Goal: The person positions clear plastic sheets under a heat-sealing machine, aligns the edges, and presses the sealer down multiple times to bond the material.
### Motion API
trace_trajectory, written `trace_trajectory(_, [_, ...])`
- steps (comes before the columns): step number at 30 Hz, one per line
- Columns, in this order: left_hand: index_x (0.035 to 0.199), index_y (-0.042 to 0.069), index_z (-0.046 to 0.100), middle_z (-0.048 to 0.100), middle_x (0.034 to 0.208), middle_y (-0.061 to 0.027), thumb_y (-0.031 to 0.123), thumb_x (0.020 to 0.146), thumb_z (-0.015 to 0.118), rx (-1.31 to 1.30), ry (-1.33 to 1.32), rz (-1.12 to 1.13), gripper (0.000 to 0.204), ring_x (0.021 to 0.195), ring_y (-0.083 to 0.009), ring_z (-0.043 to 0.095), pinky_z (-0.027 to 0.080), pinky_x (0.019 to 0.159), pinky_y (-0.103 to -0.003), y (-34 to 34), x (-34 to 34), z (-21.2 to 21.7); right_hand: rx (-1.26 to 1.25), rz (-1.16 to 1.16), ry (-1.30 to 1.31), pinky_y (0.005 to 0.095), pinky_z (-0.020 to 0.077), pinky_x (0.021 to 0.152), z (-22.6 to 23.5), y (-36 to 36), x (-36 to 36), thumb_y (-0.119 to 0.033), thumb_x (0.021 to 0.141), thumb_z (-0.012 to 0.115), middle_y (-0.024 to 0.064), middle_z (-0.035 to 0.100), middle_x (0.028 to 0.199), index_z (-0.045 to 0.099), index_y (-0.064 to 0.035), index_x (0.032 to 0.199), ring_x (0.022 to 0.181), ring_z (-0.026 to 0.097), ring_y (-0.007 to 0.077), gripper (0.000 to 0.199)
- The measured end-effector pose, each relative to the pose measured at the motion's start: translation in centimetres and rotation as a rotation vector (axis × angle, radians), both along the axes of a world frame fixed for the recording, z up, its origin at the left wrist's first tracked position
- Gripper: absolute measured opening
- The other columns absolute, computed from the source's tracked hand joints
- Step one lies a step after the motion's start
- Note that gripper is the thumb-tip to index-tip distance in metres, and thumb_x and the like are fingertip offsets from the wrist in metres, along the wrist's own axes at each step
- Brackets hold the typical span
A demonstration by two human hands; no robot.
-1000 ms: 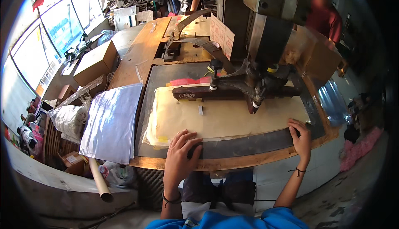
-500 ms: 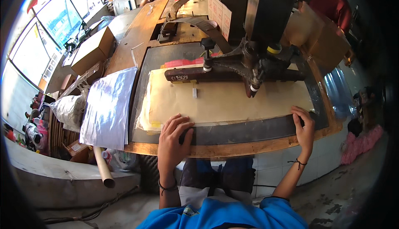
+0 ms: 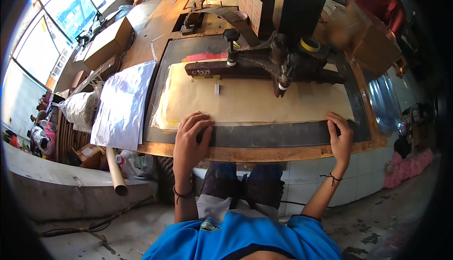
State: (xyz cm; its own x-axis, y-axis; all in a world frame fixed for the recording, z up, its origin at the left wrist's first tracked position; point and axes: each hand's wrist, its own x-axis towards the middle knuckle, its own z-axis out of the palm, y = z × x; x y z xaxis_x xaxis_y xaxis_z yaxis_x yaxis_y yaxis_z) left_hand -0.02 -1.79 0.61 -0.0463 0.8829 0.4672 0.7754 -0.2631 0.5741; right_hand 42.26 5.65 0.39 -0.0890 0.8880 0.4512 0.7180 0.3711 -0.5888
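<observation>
From the head view, we pressed our left hand [image 3: 189, 135] and right hand [image 3: 340, 135], fingers spread flat and gripping nothing, on the tan sheet's [image 3: 255, 102] near edge, pinning it to the surface [image 3: 245, 154] beneath the machine head [image 3: 283, 64].

this is a small factory workshop. a heavy dark metal press machine [image 3: 283, 48] stands over a worn wooden desk [image 3: 160, 29] topped by a dark flat mat [image 3: 264, 135], where a broad tan sheet [image 3: 255, 102] lies spread. brown cardboard boxes [image 3: 108, 43] sit on the desk's left side, a pale plastic-wrapped stack [image 3: 123, 104] lies beside the mat, and a cardboard tube [image 3: 115, 170] and stuffed bags [image 3: 78, 109] crowd the bare concrete floor [image 3: 118, 231] beneath big windows [image 3: 61, 10].
</observation>
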Motion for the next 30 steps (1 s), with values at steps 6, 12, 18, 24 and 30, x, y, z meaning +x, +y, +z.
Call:
trace_trajectory(6, [0.109,0.004,0.074,0.07,0.12,-0.0125,0.008,0.091,0.069,-0.005,0.012,-0.014,0.019,0.125,-0.0359,0.06,0.046,0.107,-0.047,-0.14,0.22,0.18,0.011,0.012,0.005,0.0379,0.0523,0.099,-0.3,0.04,0.12,-0.022,0.103,0.064,0.0119,0.075,0.118,0.074,-0.0005,0.11,0.115,0.069,0.0282,0.024])
trace_trajectory(12, [0.111,0.005,0.074,0.069,0.122,-0.0111,0.009,0.09,0.07,-0.012,0.057,-0.016,0.022,0.126,-0.0351,0.059,0.045,0.108,-0.046,-0.33,0.2,0.31,0.005,0.01,0.0,0.038,0.0523,0.099,-0.42,0.13,0.25,-0.022,0.104,0.064,0.0122,0.075,0.118,0.074,-0.0008,0.11,0.116,0.069,0.0287,0.024])
trace_trajectory(18, [0.111,0.006,0.074,0.067,0.123,-0.0103,0.013,0.091,0.07,0.0,0.075,-0.022,0.021,0.126,-0.0341,0.058,0.045,0.107,-0.046,-0.27,-0.05,-0.34,0.0,-0.01,-0.018,0.0373,0.0519,0.1,-0.47,0.05,0.22,-0.022,0.104,0.064,0.0123,0.075,0.119,0.074,-0.0001,0.111,0.116,0.069,0.0278,0.025])
trace_trajectory(24, [0.11,0.007,0.074,0.066,0.123,-0.01,0.015,0.092,0.07,-0.009,0.066,-0.026,0.02,0.126,-0.0343,0.057,0.044,0.107,-0.047,-0.39,0.07,-0.2,-0.018,-0.005,-0.021,0.036,0.0508,0.101,-0.46,0.08,0.28,-0.022,0.105,0.063,0.0123,0.074,0.121,0.073,0.0011,0.112,0.116,0.069,0.0265,0.026])
trace_trajectory(30, [0.11,0.007,0.073,0.066,0.123,-0.0099,0.015,0.093,0.069,0.001,0.07,-0.025,0.02,0.126,-0.0342,0.057,0.044,0.107,-0.047,-0.44,0.12,-0.07,-0.015,0.007,-0.007,0.0362,0.0507,0.101,-0.3,-0.07,0.18,-0.023,0.105,0.063,0.0122,0.074,0.121,0.073,0.0011,0.112,0.116,0.069,0.0266,0.027])
